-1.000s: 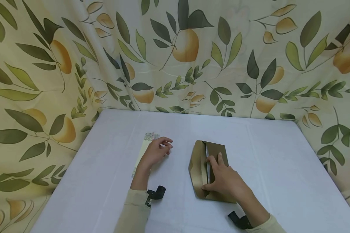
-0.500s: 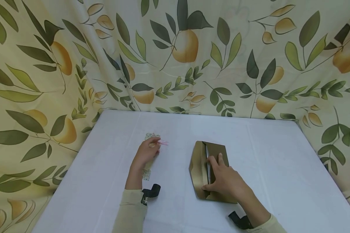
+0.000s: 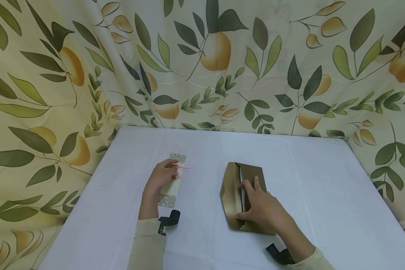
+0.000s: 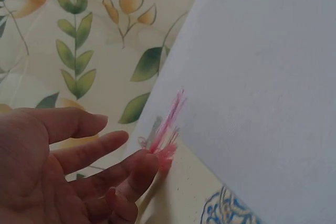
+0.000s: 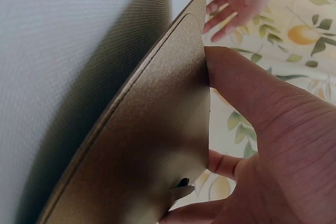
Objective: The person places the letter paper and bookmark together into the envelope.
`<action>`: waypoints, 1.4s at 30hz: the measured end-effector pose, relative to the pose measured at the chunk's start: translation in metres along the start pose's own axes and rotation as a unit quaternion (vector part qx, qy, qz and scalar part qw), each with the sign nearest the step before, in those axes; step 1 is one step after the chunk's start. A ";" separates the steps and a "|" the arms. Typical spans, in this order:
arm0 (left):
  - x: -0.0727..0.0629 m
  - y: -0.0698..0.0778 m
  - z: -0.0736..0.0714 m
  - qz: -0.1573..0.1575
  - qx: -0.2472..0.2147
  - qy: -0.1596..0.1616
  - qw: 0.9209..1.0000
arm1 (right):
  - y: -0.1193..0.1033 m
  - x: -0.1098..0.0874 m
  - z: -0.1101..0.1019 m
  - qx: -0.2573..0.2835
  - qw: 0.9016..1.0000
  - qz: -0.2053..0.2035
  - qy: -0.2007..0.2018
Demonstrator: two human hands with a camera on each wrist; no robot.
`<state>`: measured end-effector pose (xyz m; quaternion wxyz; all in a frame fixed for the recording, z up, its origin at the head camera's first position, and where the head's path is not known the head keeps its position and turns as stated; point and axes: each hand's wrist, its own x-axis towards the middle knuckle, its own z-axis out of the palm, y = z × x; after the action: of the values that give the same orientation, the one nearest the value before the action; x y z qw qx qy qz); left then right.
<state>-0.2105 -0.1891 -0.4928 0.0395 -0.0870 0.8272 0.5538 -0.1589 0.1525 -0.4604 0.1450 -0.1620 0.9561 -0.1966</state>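
Observation:
A narrow cream bookmark (image 3: 170, 187) with patterned bands at both ends lies on the left of the table. Its pink tassel (image 3: 185, 167) spreads to the right near the top; in the left wrist view the tassel (image 4: 168, 124) rises behind a fingertip. My left hand (image 3: 162, 174) is over the bookmark, fingers loosely bent and apart, at the tassel. A gold-brown envelope (image 3: 227, 195) stands to the right with its flap unfolded leftward and a pale edge showing in its mouth. My right hand (image 3: 263, 208) grips the envelope, thumb and fingers spread along the mouth.
A white cloth covers the table (image 3: 307, 187). Behind and to the left hangs a curtain (image 3: 195, 56) printed with fruit and leaves. Black cameras (image 3: 170, 219) are strapped to both wrists.
My left hand has moved left and slightly down over the bookmark, uncovering more of it and its pink tassel. The bookmark has shifted a little right. My right hand keeps its place on the envelope.

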 end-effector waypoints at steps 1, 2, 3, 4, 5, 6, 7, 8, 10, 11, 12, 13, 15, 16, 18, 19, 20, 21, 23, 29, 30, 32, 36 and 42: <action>0.000 0.000 -0.002 -0.002 0.000 0.001 1.000 | 0.000 0.000 0.000 -0.001 1.000 -0.001 0.000; -0.001 0.000 -0.003 -0.005 -0.003 0.002 1.000 | 0.000 0.000 0.000 -0.001 1.000 -0.001 0.000; -0.002 0.000 -0.005 -0.008 -0.005 0.003 1.000 | 0.000 0.000 -0.001 -0.001 1.000 -0.002 -0.001; -0.002 0.000 -0.007 -0.009 -0.005 0.003 1.000 | 0.000 0.000 -0.001 -0.002 1.000 -0.002 -0.001; -0.003 -0.001 -0.009 -0.010 -0.006 0.004 1.000 | -0.001 0.000 -0.001 -0.002 1.000 -0.002 -0.002; -0.003 -0.001 -0.010 -0.012 -0.006 0.006 1.000 | -0.001 0.000 -0.001 -0.001 1.000 -0.002 -0.002; -0.003 -0.002 -0.012 -0.013 -0.007 0.008 1.000 | -0.001 0.000 -0.001 0.000 1.000 -0.002 -0.002; -0.003 -0.003 -0.013 -0.013 -0.005 0.009 1.000 | -0.001 0.000 0.000 0.000 1.000 -0.002 -0.002; -0.002 -0.004 -0.016 -0.016 -0.003 0.010 1.000 | -0.001 0.001 0.000 0.000 1.000 -0.002 -0.002; -0.002 -0.005 -0.017 -0.019 -0.002 0.010 1.000 | -0.001 0.001 0.000 -0.001 1.000 -0.002 -0.001; -0.002 -0.006 -0.018 -0.021 -0.002 0.010 1.000 | 0.000 0.001 0.000 -0.002 1.000 -0.002 0.000; -0.002 -0.007 -0.019 -0.023 -0.002 0.011 1.000 | 0.000 0.001 0.001 -0.003 1.000 -0.002 0.000; -0.003 -0.009 -0.021 -0.031 -0.001 0.013 0.999 | 0.000 0.001 0.001 -0.005 1.000 -0.003 0.001; -0.003 -0.010 -0.021 -0.033 0.000 0.015 0.999 | 0.000 0.000 0.001 -0.006 1.000 -0.004 0.002; -0.003 -0.012 -0.023 -0.038 -0.002 0.021 0.999 | 0.000 0.000 0.002 -0.007 1.000 -0.004 0.003; -0.003 -0.012 -0.023 -0.041 -0.001 0.024 0.999 | 0.000 0.000 0.001 -0.008 1.000 -0.005 0.004; -0.003 -0.013 -0.024 -0.043 0.000 0.027 0.999 | 0.000 0.000 0.001 -0.008 1.000 -0.005 0.004; -0.003 -0.013 -0.024 -0.043 0.000 0.030 0.999 | 0.000 0.000 0.001 -0.008 1.000 -0.005 0.005; -0.003 -0.014 -0.025 -0.044 0.004 0.037 0.998 | -0.001 0.000 0.001 -0.008 1.000 -0.006 0.006; -0.001 -0.018 -0.026 -0.046 0.007 0.049 0.998 | -0.001 0.000 0.001 -0.015 1.000 -0.008 0.006; -0.001 -0.018 -0.027 -0.048 0.007 0.051 0.998 | -0.001 0.000 0.001 -0.016 1.000 -0.008 0.006; 0.000 -0.019 -0.028 -0.050 0.005 0.055 0.997 | -0.002 -0.001 0.001 -0.016 1.000 -0.007 0.006; 0.000 -0.021 -0.031 -0.055 0.001 0.057 0.997 | -0.002 -0.001 0.001 -0.019 1.000 -0.007 0.007; 0.000 -0.022 -0.032 -0.056 0.001 0.052 0.997 | -0.001 0.000 0.002 -0.017 1.000 -0.007 0.007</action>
<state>-0.2056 -0.2271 -0.5009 0.0277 -0.1614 0.8224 0.5449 -0.1578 0.1507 -0.4612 0.1344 -0.1698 0.9591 -0.1822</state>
